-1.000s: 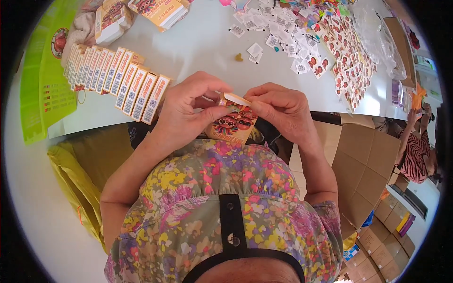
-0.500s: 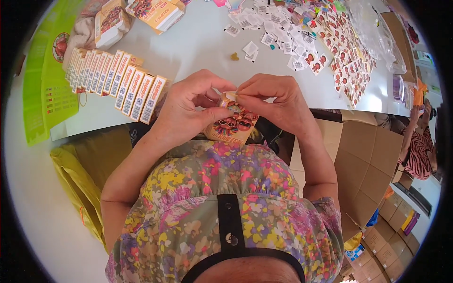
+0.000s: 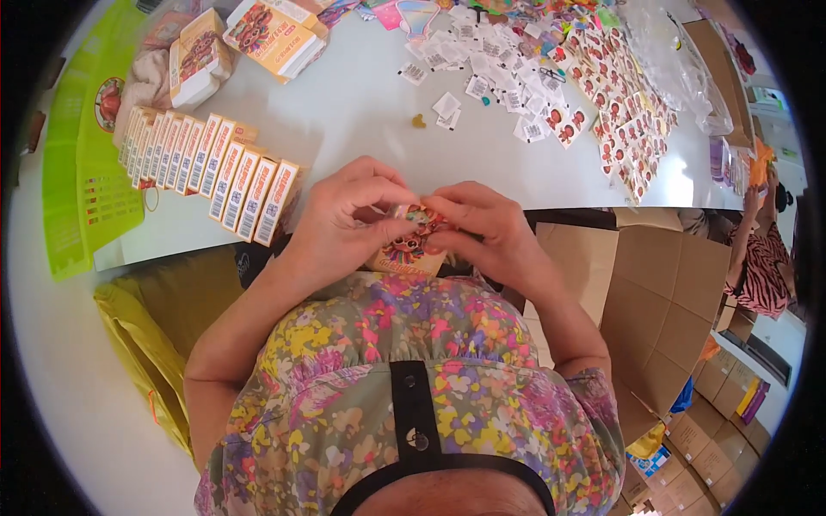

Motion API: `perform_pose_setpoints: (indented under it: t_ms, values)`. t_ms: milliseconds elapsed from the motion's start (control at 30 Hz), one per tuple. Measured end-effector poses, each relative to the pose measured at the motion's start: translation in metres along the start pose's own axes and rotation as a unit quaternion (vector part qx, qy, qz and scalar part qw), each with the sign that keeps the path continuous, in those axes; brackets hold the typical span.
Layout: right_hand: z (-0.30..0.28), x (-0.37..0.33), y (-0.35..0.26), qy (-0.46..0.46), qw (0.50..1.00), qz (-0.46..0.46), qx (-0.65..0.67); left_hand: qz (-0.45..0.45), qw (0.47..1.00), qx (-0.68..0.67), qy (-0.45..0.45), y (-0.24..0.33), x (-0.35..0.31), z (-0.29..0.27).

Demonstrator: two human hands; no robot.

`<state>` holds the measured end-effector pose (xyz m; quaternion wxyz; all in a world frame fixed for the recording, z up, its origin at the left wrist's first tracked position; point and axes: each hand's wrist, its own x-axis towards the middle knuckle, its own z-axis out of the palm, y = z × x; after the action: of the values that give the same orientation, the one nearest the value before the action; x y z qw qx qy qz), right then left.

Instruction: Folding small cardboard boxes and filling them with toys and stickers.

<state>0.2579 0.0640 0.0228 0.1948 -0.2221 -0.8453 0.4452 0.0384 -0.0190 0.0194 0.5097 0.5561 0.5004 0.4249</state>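
Observation:
A small orange printed cardboard box (image 3: 411, 261) is held between both hands close to my chest, in front of the table edge. My left hand (image 3: 354, 215) grips its upper left part, thumb across the printed front. On the other side my right hand (image 3: 482, 228) pinches the upper right of the same box, with fingers bent over the top. The hands partly hide the box's upper end. To the left, a row of similar orange and white boxes (image 3: 243, 191) stands on the table, side by side with their narrow sides showing.
Two larger orange boxes (image 3: 274, 39) lie at the back left beside a green plastic basket (image 3: 73, 202). Small white packets (image 3: 477, 86) and character stickers (image 3: 632, 129) cover the back right, near clear plastic bags (image 3: 675, 73). An open brown carton (image 3: 658, 292) stands at right; another person (image 3: 761, 267) is beyond.
Both hands and the box have come lower in the view. My right hand's fingers have moved down over the box's top right, and the raised flap seen before no longer shows.

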Motion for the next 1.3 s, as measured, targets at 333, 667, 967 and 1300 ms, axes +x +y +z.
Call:
perform_pose_setpoints:
  t_ms: [333, 667, 967, 1300]
  values:
    - [0.03, 0.027, 0.01, 0.132, 0.757, 0.243, 0.592, 0.149, 0.976, -0.07, 0.144, 0.01, 0.013, 0.017]
    - [-0.001, 0.063, 0.091, 0.186, 0.945, -0.036, -0.266, 0.16, 0.948, -0.105, 0.253, 0.023, 0.003, -0.027]
    - [0.007, 0.124, 0.095, 0.188, 0.941, -0.039, -0.279, 0.096, 0.953, -0.034, 0.286, 0.027, 0.009, -0.036]
    - [0.008, 0.136, 0.105, 0.171, 0.918, -0.023, -0.357, 0.048, 0.951, 0.137, 0.272, 0.025, 0.015, -0.05]
